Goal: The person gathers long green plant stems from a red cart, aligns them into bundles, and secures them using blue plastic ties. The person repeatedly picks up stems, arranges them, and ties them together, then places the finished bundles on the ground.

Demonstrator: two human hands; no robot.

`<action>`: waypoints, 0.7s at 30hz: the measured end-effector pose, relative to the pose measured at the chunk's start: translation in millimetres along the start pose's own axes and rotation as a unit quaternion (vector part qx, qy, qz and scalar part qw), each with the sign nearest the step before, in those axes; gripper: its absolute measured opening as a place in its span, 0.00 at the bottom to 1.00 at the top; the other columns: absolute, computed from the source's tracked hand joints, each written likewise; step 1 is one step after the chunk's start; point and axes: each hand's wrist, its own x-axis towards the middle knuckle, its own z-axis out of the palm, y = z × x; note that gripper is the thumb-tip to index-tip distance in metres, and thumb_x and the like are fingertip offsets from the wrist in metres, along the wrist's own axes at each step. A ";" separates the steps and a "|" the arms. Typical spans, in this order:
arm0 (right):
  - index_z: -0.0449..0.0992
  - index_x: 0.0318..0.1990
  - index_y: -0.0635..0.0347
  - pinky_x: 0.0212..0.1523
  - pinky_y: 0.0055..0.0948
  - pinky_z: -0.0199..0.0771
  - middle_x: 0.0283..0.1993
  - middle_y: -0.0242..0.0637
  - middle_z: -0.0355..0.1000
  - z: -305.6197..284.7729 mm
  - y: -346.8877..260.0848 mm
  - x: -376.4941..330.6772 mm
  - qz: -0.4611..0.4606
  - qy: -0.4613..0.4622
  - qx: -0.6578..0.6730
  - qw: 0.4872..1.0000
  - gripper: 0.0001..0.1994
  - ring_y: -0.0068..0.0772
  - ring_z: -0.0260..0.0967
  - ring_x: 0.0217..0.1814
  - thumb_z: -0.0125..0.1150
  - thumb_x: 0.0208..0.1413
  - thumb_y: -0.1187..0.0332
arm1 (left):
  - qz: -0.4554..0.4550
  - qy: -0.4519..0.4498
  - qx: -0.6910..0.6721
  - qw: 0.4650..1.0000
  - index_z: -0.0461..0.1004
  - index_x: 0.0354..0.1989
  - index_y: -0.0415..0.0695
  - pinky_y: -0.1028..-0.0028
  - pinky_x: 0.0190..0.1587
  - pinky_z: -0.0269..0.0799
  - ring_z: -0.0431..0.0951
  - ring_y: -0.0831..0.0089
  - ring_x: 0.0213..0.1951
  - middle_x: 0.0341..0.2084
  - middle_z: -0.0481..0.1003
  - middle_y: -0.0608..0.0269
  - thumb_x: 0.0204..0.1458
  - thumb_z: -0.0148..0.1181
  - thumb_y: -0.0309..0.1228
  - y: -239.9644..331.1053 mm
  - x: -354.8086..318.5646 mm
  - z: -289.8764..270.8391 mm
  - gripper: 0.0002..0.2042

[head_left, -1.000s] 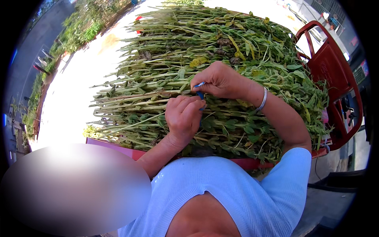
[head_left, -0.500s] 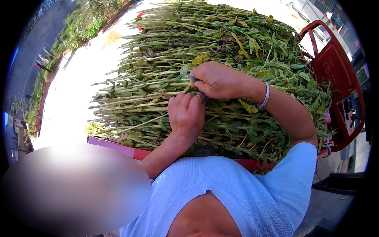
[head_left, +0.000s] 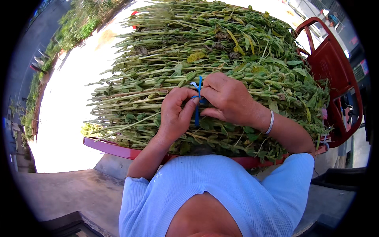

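Blue ribbon-like strip, atop green leafy stalks, is pinched by the left hand; the grip of the right hand, just beside, cannot be told. Even tension is advised.

Sunlit ground and green shrubs show an outdoor yard.

Ground on the left is totally blown out by daylight. Corners are blacked out, edges kinda bent.
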 end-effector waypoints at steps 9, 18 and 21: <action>0.72 0.30 0.61 0.38 0.37 0.71 0.39 0.39 0.69 -22.7 2.2 9.8 -0.066 -0.055 -0.028 0.996 0.06 0.43 0.67 0.41 0.62 0.49 0.69 | 0.194 0.056 0.220 0.954 0.74 0.30 0.41 0.68 0.38 0.66 0.73 0.64 0.31 0.27 0.73 0.61 0.44 0.62 0.21 9.7 -2.3 9.8 0.05; 0.72 0.31 0.63 0.36 0.45 0.68 0.29 0.46 0.71 -8.7 29.8 50.5 0.042 -0.211 0.134 0.967 0.10 0.53 0.69 0.34 0.59 0.53 0.65 | 0.350 0.203 0.408 0.819 0.76 0.31 0.43 0.66 0.41 0.65 0.74 0.64 0.36 0.31 0.75 0.65 0.36 0.64 0.20 8.2 2.1 23.5 0.10; 0.73 0.30 0.64 0.35 0.46 0.68 0.27 0.48 0.71 5.4 38.8 57.5 0.028 -0.203 0.141 0.968 0.08 0.54 0.70 0.33 0.59 0.51 0.67 | 0.366 0.211 0.412 0.807 0.76 0.30 0.42 0.67 0.40 0.65 0.74 0.64 0.36 0.32 0.76 0.65 0.36 0.63 0.19 8.7 7.0 25.4 0.10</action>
